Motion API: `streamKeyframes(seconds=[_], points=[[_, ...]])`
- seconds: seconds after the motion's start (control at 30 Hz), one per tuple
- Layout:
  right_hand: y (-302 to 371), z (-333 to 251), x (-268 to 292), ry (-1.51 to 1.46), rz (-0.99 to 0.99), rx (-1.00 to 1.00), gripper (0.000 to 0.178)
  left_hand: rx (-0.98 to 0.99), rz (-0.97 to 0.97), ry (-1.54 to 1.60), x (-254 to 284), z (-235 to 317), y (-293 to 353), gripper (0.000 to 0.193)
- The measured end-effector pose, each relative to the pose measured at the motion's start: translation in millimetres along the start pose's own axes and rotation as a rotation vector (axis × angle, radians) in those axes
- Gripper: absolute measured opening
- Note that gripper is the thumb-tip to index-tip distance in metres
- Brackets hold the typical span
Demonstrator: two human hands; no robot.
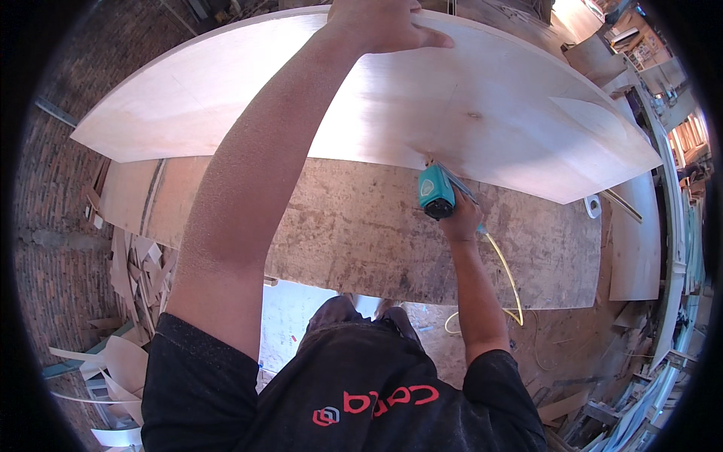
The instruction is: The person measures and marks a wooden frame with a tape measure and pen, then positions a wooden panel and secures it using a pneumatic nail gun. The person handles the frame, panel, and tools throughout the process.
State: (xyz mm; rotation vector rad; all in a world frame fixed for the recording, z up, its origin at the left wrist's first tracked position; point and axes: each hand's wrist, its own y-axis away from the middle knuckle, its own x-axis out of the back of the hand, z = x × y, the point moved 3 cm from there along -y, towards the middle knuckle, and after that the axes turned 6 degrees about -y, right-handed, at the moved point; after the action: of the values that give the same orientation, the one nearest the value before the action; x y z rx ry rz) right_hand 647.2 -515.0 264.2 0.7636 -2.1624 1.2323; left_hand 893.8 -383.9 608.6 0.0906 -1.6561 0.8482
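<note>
A large, pale plywood panel (361, 105) with a curved far edge stands tilted on the worktable (361, 226). My left hand (384, 29) grips its far edge, the thumb lying on the near face and the other fingers partly cut off by the frame. My right hand (462, 220) is closed around the handle of a teal air nailer (437, 192). The nailer's nose meets the panel's near lower edge, right of the middle. From the handle, a yellow air hose (506, 271) loops down past the table edge.
Wood offcuts (135, 279) are heaped at the left by a brick wall (60, 226). Another pale board (636, 248) leans at the right. A white roll-like object (593, 206) sits near the panel's right end. Several strips (640, 414) lie at lower right.
</note>
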Motion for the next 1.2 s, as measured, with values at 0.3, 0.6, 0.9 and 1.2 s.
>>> streamKeyframes(seconds=[0.3,0.6,0.9,1.2], points=[[-1.4,3.0,-1.2,-0.006,-0.019,0.007,0.044,0.016,-0.023,0.017,-0.6,-2.2,-3.4,0.070],[-0.6,5.9,-5.0,-0.022,0.022,0.030,0.043,0.042,-0.067,0.031,-2.9,-2.7,-6.9,0.072],[4.2,14.2,-13.8,-0.018,-0.028,-0.004,0.051,0.056,-0.114,0.018,2.2,-2.6,-8.5,0.073],[44.4,-15.5,87.6,0.047,-0.413,-0.544,0.061,-0.042,-0.093,-0.018,-7.2,-2.3,22.1,0.071]])
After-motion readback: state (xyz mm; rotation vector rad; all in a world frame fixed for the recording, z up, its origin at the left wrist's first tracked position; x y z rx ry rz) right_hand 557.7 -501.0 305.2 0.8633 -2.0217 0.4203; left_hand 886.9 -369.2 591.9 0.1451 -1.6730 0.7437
